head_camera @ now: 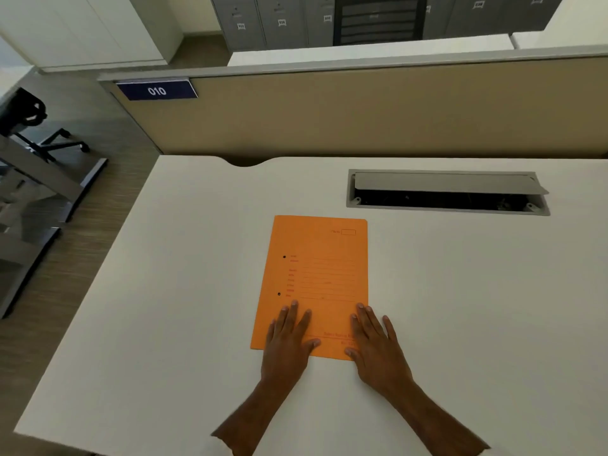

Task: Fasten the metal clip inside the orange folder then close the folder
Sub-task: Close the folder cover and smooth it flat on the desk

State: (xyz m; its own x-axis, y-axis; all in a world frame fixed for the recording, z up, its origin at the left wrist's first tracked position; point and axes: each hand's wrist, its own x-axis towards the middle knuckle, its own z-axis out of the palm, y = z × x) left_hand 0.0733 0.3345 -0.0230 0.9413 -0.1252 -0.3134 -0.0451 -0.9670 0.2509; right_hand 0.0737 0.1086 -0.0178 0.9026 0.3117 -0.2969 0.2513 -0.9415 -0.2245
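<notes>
The orange folder [316, 274] lies closed and flat on the white desk [164, 307], its printed cover up and two small dark holes near its left edge. My left hand [288, 340] rests palm down on the folder's near left corner, fingers spread. Flat on the near right corner lies my right hand [375, 347], fingers apart and partly over the folder's right edge. Neither hand grips anything. The metal clip is hidden inside the folder.
An open cable tray [447, 192] with a raised grey lid is sunk into the desk behind the folder. A tan partition [362, 110] with a sign reading 010 stands along the far edge. The desk's left edge drops to the floor, where an office chair [29, 123] stands.
</notes>
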